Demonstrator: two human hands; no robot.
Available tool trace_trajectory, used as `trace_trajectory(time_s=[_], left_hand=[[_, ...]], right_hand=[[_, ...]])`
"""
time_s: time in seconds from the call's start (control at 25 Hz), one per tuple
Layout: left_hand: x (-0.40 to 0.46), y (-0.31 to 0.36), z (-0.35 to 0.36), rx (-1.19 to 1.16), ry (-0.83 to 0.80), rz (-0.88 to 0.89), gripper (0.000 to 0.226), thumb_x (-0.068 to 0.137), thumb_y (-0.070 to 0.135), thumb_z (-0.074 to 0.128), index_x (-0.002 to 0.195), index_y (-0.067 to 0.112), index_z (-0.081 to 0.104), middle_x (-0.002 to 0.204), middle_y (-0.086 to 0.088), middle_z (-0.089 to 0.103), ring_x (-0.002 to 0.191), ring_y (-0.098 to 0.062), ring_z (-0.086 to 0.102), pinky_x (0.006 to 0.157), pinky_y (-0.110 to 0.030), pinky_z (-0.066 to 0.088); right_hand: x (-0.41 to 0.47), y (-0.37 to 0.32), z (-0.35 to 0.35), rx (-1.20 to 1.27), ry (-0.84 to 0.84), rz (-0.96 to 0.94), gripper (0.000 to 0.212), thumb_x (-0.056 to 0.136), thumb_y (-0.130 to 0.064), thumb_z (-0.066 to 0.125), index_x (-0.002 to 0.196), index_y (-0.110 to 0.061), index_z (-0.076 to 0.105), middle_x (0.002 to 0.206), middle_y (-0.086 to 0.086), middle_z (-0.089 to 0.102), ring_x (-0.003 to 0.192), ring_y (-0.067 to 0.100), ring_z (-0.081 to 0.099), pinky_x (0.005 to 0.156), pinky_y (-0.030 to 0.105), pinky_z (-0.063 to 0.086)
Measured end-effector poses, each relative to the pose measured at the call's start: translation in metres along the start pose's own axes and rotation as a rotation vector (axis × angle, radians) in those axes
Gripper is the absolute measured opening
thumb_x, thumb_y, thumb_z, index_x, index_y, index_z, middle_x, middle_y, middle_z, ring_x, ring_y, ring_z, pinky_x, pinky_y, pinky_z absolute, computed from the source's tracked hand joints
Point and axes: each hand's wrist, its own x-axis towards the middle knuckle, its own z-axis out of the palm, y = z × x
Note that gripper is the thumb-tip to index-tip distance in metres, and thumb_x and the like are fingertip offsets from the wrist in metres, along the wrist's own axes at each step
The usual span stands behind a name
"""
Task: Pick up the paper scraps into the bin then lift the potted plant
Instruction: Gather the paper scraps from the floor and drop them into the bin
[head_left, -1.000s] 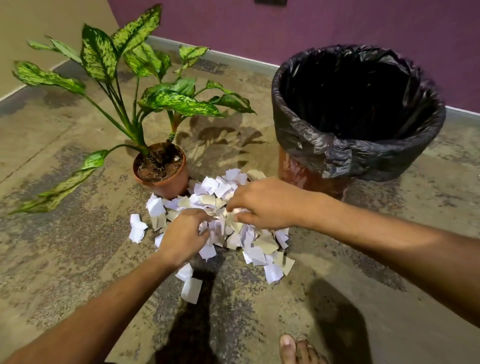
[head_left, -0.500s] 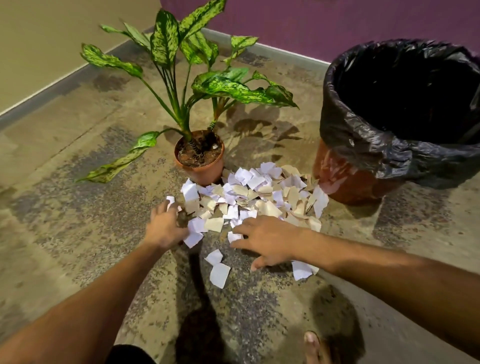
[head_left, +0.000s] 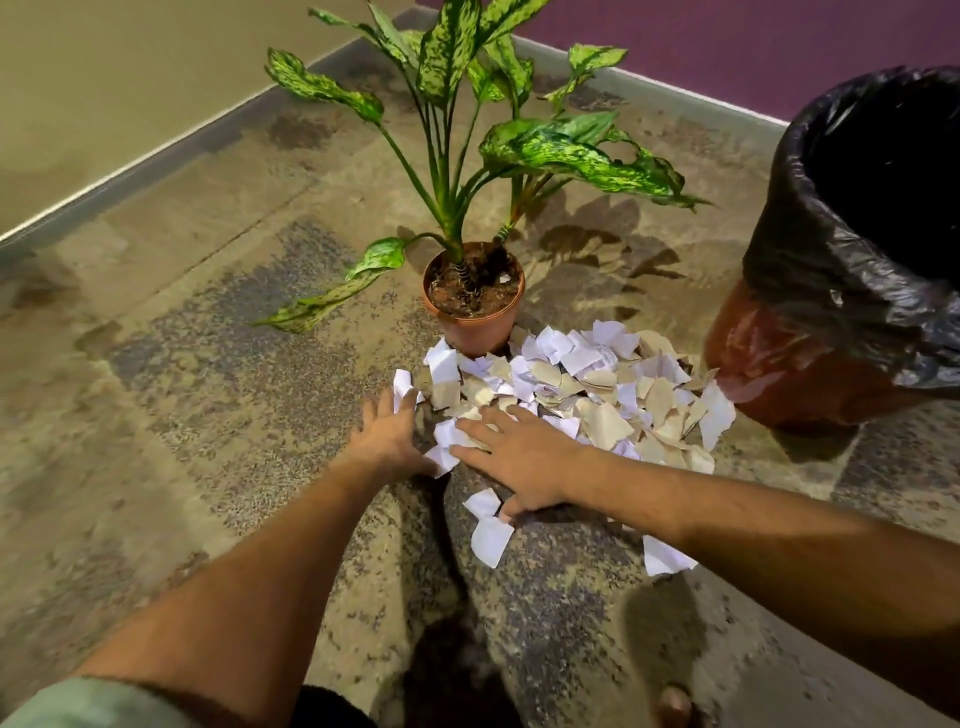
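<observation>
A pile of white and tan paper scraps (head_left: 587, 384) lies on the floor between a potted plant (head_left: 475, 299) in a terracotta pot and a bin (head_left: 852, 249) lined with a black bag at the right. My left hand (head_left: 387, 439) rests flat at the pile's near-left edge, fingers spread, touching a few white scraps. My right hand (head_left: 519, 460) lies palm down on the near side of the pile, fingers apart over the scraps. Three loose white scraps (head_left: 488, 535) lie nearer to me, one partly under my right forearm.
The worn, mottled floor (head_left: 208, 364) stretches left to a beige wall (head_left: 104, 93); a purple wall (head_left: 727, 41) runs behind the plant and bin. The plant's long leaves (head_left: 571, 150) hang over the pile and the floor. A bare toe (head_left: 675, 701) shows at the bottom edge.
Both hands have come out of the pile's middle to its near edge and flattened, palms down. The view has swung left, pushing the bin toward the right edge.
</observation>
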Motion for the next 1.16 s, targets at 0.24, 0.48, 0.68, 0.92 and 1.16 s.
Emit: trace_trajectory(time_s=[0.24, 0.48, 0.68, 0.92, 1.16], left_hand=[[-0.001, 0.006, 0.002, 0.072, -0.005, 0.027, 0.122, 0.067, 0.046, 0.081, 0.151, 0.023, -0.004, 0.161, -0.008, -0.011, 0.147, -0.036, -0.007, 0.115, -0.057, 0.011], [-0.002, 0.001, -0.008, 0.11, 0.013, 0.009, 0.121, 0.069, 0.042, 0.082, 0.152, 0.019, -0.004, 0.16, -0.013, -0.009, 0.146, -0.039, -0.006, 0.116, -0.058, 0.006], [-0.003, -0.013, -0.013, 0.139, 0.008, 0.028, 0.123, 0.071, 0.046, 0.079, 0.151, 0.02, -0.011, 0.16, -0.013, -0.012, 0.146, -0.039, -0.008, 0.115, -0.058, 0.004], [0.0, -0.021, -0.007, 0.103, -0.028, 0.021, 0.135, 0.062, 0.052, 0.083, 0.15, 0.022, -0.015, 0.16, -0.009, -0.015, 0.146, -0.038, -0.01, 0.115, -0.058, 0.0], [0.006, -0.013, 0.002, 0.078, -0.069, 0.033, 0.137, 0.061, 0.049, 0.084, 0.149, 0.021, -0.017, 0.158, -0.011, -0.02, 0.145, -0.038, -0.015, 0.115, -0.058, -0.002]], right_hand=[[0.055, 0.019, -0.022, -0.051, 0.069, 0.081, 0.114, 0.066, -0.056, 0.078, 0.151, -0.013, 0.014, 0.156, 0.019, 0.016, 0.14, 0.04, 0.021, 0.113, 0.047, 0.026], [0.104, 0.026, -0.03, -0.059, 0.024, 0.119, 0.119, 0.072, -0.057, 0.073, 0.153, -0.013, -0.002, 0.16, 0.021, -0.005, 0.146, 0.044, 0.003, 0.117, 0.05, 0.016], [0.125, 0.038, -0.03, -0.048, -0.123, 0.125, 0.131, 0.064, -0.066, 0.073, 0.152, -0.021, -0.012, 0.157, 0.019, -0.02, 0.144, 0.048, 0.0, 0.116, 0.052, 0.015], [0.13, 0.041, -0.023, -0.025, -0.223, 0.158, 0.136, 0.059, -0.073, 0.073, 0.152, -0.026, -0.013, 0.159, 0.015, -0.018, 0.144, 0.045, 0.003, 0.114, 0.05, 0.022], [0.111, 0.032, -0.014, 0.007, -0.159, 0.143, 0.121, 0.068, -0.065, 0.07, 0.154, -0.018, -0.001, 0.162, 0.006, -0.001, 0.143, 0.039, 0.017, 0.104, 0.046, 0.042]])
